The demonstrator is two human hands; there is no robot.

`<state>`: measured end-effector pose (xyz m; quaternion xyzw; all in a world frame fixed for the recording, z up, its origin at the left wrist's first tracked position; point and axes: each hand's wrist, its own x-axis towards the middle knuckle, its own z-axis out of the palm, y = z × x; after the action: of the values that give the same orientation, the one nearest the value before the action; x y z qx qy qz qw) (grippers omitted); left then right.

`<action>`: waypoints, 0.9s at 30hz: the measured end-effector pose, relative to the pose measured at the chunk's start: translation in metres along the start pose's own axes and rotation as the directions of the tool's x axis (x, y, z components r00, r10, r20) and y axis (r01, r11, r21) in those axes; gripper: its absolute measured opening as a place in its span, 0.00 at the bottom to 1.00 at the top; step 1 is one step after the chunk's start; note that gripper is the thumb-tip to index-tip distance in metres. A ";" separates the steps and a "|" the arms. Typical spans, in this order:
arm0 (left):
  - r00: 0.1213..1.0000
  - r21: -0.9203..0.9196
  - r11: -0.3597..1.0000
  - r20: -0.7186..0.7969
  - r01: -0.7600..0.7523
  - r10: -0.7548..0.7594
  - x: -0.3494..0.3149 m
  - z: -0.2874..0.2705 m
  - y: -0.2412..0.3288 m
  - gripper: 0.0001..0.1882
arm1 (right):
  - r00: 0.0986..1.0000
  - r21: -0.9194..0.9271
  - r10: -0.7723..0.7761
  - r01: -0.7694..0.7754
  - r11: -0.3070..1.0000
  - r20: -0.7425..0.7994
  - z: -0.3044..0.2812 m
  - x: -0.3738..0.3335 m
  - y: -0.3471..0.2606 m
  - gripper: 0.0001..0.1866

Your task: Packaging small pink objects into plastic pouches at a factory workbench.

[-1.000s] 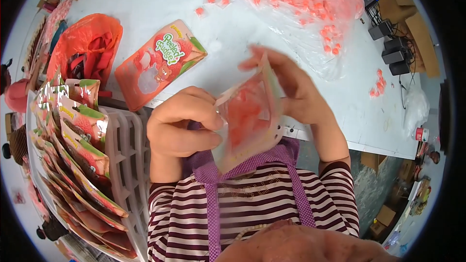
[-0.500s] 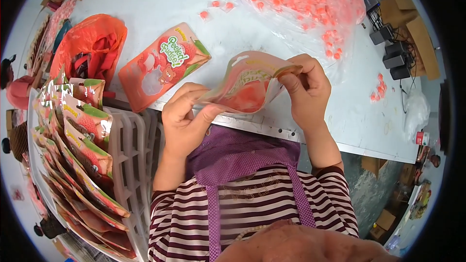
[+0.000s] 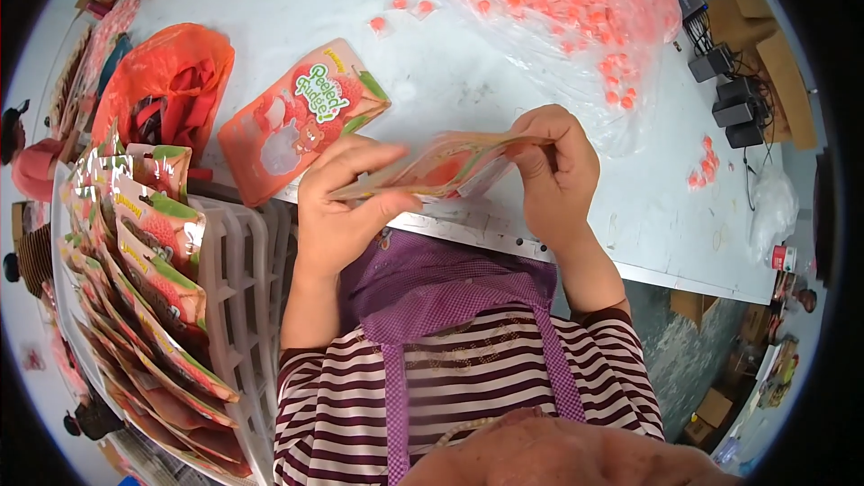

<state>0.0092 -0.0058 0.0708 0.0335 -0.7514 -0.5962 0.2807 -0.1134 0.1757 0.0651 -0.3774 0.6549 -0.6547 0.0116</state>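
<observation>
Over the table's near edge I hold a pink candy pouch between both hands, its mouth nearly flattened and its face seen at a steep slant. My right hand pinches the right end, thumb against curled fingers. At the left end, the pouch's edge lies between the thumb and fingers of my left hand; those fingers are stretched and slightly blurred. Another printed pouch lies flat on the table, just beyond my left hand. What is inside the held pouch is mostly hidden.
A large clear bag of small wrapped pink sweets lies at the back right. Several loose sweets are beside it. A red plastic bag stands at the left, above a crate with upright pouches. Black adapters sit far right.
The held pouch, whose mouth gaped wide before, has narrowed and tipped flatter. My right hand has come slightly left, and the left hand's fingers have lifted and straightened.
</observation>
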 end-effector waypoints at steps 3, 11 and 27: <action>0.999 0.039 0.999 0.046 -0.025 0.023 0.002 -0.003 -0.003 0.13 | 0.998 0.007 -0.046 0.046 0.999 0.037 -0.002 -0.002 0.005 0.07; 0.879 0.310 0.822 0.163 -0.477 0.448 0.003 -0.005 0.008 0.13 | 0.976 -0.260 -0.183 0.208 0.943 0.117 -0.014 0.016 -0.020 0.09; 0.815 0.370 0.728 0.303 -0.578 0.493 -0.019 0.001 0.016 0.15 | 0.841 -0.458 -0.266 0.491 0.741 0.471 -0.004 -0.003 -0.033 0.11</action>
<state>0.0293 0.0074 0.0784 -0.1772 -0.8670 -0.3012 0.3553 -0.0972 0.1849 0.0933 -0.6089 0.7101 -0.3355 -0.1111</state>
